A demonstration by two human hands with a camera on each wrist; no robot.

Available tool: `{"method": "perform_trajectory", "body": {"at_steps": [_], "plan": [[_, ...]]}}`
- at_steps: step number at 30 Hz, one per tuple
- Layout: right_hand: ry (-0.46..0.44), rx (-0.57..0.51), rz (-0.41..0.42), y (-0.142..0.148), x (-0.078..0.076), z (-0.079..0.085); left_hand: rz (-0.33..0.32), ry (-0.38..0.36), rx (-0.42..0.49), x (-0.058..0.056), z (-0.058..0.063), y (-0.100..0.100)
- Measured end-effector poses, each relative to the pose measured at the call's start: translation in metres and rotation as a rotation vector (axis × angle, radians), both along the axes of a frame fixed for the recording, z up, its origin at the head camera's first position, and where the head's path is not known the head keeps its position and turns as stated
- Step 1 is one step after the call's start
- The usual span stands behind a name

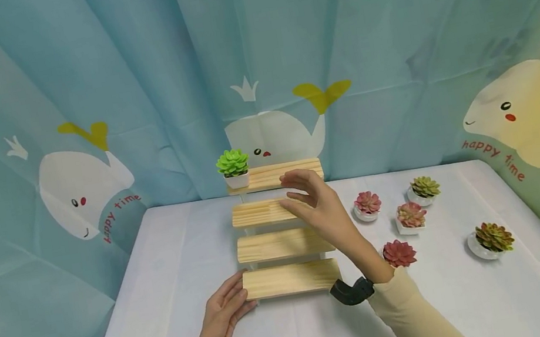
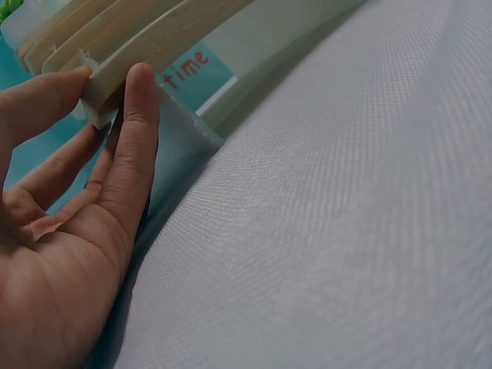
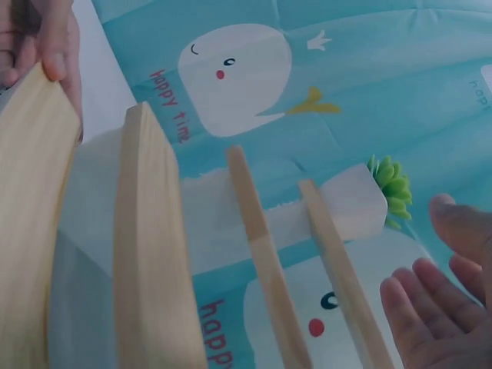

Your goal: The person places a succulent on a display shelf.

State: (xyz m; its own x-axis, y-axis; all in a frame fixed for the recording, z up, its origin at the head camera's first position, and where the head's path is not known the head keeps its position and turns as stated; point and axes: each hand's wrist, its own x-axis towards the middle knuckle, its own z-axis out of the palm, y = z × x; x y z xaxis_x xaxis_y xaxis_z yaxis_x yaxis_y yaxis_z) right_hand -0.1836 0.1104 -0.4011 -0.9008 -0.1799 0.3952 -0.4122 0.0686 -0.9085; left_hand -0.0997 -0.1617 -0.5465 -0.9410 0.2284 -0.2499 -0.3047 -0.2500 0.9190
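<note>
A tiered wooden shelf stand [image 1: 291,279] with several pale slats and translucent sides stands on the white cloth. My left hand [image 1: 223,313] pinches the left end of its lowest slat; in the left wrist view, the thumb [image 2: 46,104] and a finger lie on either side of that slat [image 2: 146,50]. A bright green potted succulent [image 1: 234,168] in a square white pot sits at the left end of the top slat. Over the right part of the upper slats hovers my right hand [image 1: 315,202], fingers loosely bent, holding nothing; the right wrist view shows it beyond the green succulent [image 3: 393,188].
Right of the stand are several potted succulents: a pink one [image 1: 368,205], a pinkish one [image 1: 411,218], a dark red one [image 1: 399,254] partly behind the right forearm, a green one [image 1: 423,189] and a brownish one [image 1: 491,241]. A blue curtain [image 1: 153,80] hangs behind.
</note>
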Motion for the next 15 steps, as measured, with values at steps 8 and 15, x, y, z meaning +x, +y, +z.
{"method": "perform_trajectory", "body": {"at_steps": [8, 15], "plan": [[0.043, 0.036, 0.045, 0.022, 0.013, -0.013, -0.01, 0.005, -0.006, -0.001, -0.003, -0.001], [0.078, 0.106, 0.034, 0.047, 0.027, -0.026, 0.016, -0.006, -0.009, 0.0, -0.002, 0.0]]}}
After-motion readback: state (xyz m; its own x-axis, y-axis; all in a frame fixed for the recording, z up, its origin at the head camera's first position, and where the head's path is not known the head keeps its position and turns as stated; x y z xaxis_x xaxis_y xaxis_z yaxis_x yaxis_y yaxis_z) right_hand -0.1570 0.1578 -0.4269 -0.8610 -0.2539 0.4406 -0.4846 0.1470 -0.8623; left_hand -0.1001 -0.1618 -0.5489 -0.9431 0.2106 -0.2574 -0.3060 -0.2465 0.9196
